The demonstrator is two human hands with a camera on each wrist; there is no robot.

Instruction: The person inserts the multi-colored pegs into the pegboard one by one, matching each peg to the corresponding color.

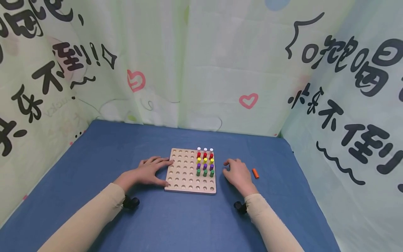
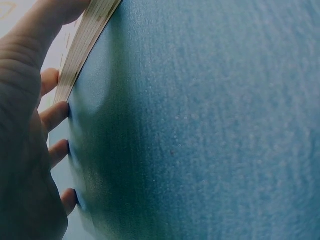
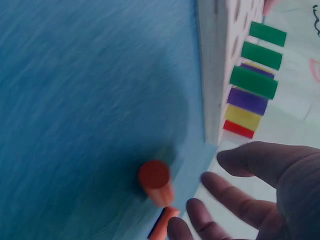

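A square wooden pegboard point(image 1: 182, 173) with rows of round holes lies on the table. Along its right part stand upright pegs in rows of three: white, red, yellow, purple point(image 3: 247, 101) and green point(image 1: 205, 173). My left hand point(image 1: 148, 172) rests at the board's left edge, thumb and fingers spread, fingertips touching it. To the right of the board, my right hand point(image 1: 237, 175) hovers with fingers loosely bent and nothing between them. Two orange pegs show in the right wrist view: a nearer orange peg point(image 3: 156, 182) and another orange peg point(image 3: 164, 224) by the fingertips.
A blue cloth point(image 1: 176, 220) covers the table. Pale curtains point(image 1: 217, 70) with black lettering and pink hearts hang at the back and both sides. Each wrist carries a small black camera, such as the left wrist camera point(image 1: 131, 203).
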